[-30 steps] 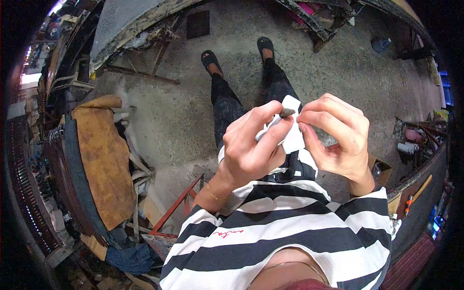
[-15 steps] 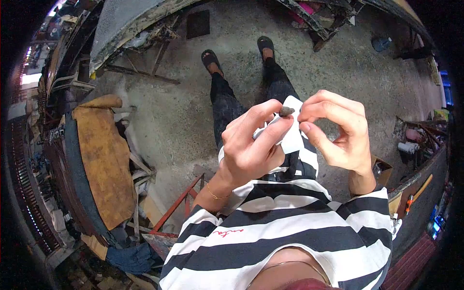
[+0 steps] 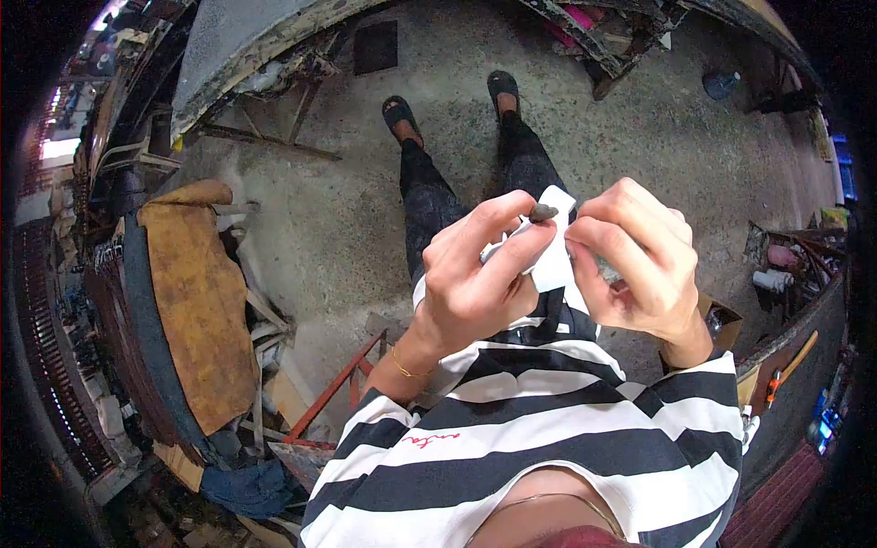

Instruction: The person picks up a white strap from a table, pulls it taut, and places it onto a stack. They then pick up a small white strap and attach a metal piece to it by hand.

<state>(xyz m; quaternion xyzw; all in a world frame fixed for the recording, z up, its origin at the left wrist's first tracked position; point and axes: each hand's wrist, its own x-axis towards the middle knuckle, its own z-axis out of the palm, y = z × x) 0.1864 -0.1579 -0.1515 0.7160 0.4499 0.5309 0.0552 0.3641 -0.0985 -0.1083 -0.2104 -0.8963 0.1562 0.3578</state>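
My left hand (image 3: 480,265) is closed in front of my striped shirt. Between its thumb and index finger it pinches a small dark grey-brown lump (image 3: 543,213), whose kind I cannot make out. A white flat piece (image 3: 553,267), paper or cloth, hangs just behind the lump and seems to pass into the same hand. My right hand (image 3: 635,260) is beside the white piece's right edge, with thumb and index finger brought together and the other fingers curled. Whatever those fingertips may hold is too small to see.
On the left, a brown leather-like sheet (image 3: 196,315) lies over a bench. Dark blue cloth (image 3: 247,489) hangs near a red metal frame (image 3: 340,384). A grey-topped table (image 3: 247,55) stands ahead. An orange-handled tool (image 3: 774,385) is at the right, and a bluish plastic container (image 3: 721,85) is on the floor.
My right hand has turned slightly, and its fingers have curled in more, closing the ring they formed. My left hand still pinches the dark lump in nearly the same place.
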